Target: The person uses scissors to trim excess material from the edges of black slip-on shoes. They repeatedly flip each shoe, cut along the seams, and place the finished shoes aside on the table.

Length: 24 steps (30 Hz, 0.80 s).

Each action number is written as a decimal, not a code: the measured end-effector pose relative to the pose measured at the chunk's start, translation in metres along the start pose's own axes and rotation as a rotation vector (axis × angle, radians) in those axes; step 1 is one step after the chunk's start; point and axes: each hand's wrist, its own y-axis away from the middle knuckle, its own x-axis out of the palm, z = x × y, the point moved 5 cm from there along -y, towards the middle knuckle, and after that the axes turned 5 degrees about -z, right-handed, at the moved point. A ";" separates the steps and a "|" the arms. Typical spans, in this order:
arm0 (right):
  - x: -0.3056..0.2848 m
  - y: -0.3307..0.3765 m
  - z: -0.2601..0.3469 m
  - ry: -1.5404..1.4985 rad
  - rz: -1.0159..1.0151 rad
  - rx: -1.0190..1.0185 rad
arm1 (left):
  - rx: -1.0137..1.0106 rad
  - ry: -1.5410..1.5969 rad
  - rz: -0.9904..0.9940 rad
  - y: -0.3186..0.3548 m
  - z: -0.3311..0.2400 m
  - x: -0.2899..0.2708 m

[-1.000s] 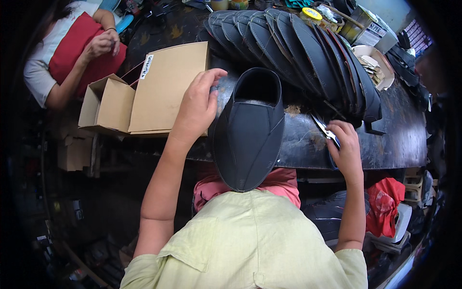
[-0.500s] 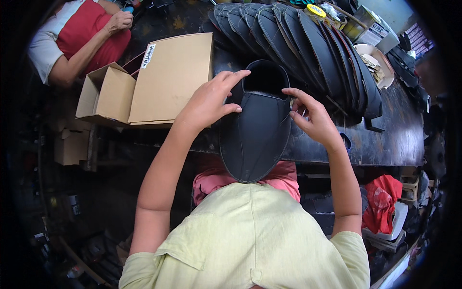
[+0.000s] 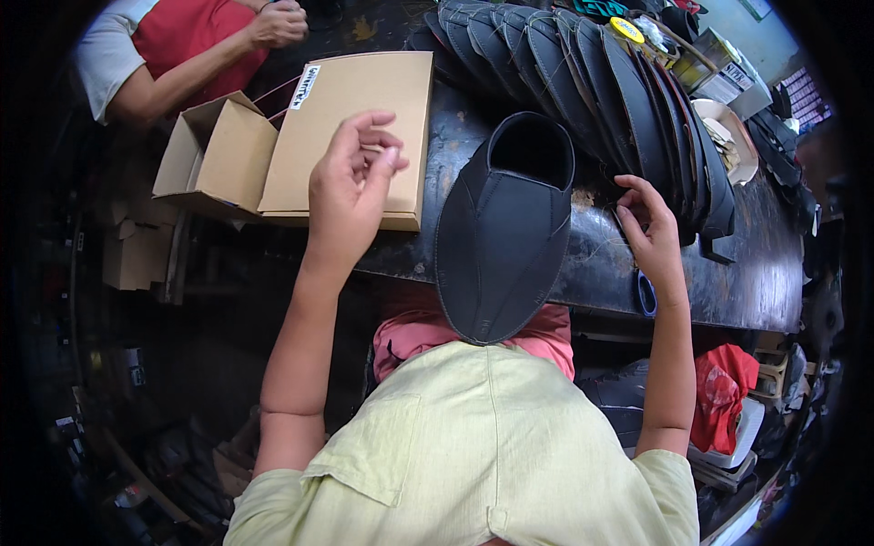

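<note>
A black leather shoe upper (image 3: 503, 237) leans between my lap and the table edge, its round collar opening at the far end and its stitched toe against my shirt. Neither hand touches it. My left hand (image 3: 353, 177) is raised over the cardboard box, left of the upper, with fingers curled in toward the thumb. To the upper's right, my right hand (image 3: 651, 227) hovers above the table with its index finger bent out and the other fingers closed toward the thumb. Anything pinched in either hand is too fine to make out.
A large cardboard box (image 3: 364, 91) and a smaller open one (image 3: 228, 155) stand at left. Several black shoe uppers (image 3: 628, 118) lie in an overlapping row at the back. Blue-handled scissors (image 3: 646, 296) lie near the table edge. Another person's hand (image 3: 279, 25) is at far left.
Both hands have moved off the upper and apart, the left one up and leftward over the box, the right one out to the right. The upper now stands without a hand on it.
</note>
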 end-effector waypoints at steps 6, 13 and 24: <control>0.024 -0.006 0.036 -0.017 0.040 -0.182 | -0.132 0.083 0.147 0.039 0.001 0.024; 0.064 -0.025 0.038 0.539 0.171 -0.463 | -0.129 0.035 0.221 0.069 -0.001 0.050; 0.027 -0.017 0.064 0.516 0.208 -0.612 | -0.070 0.064 0.168 0.077 0.005 0.058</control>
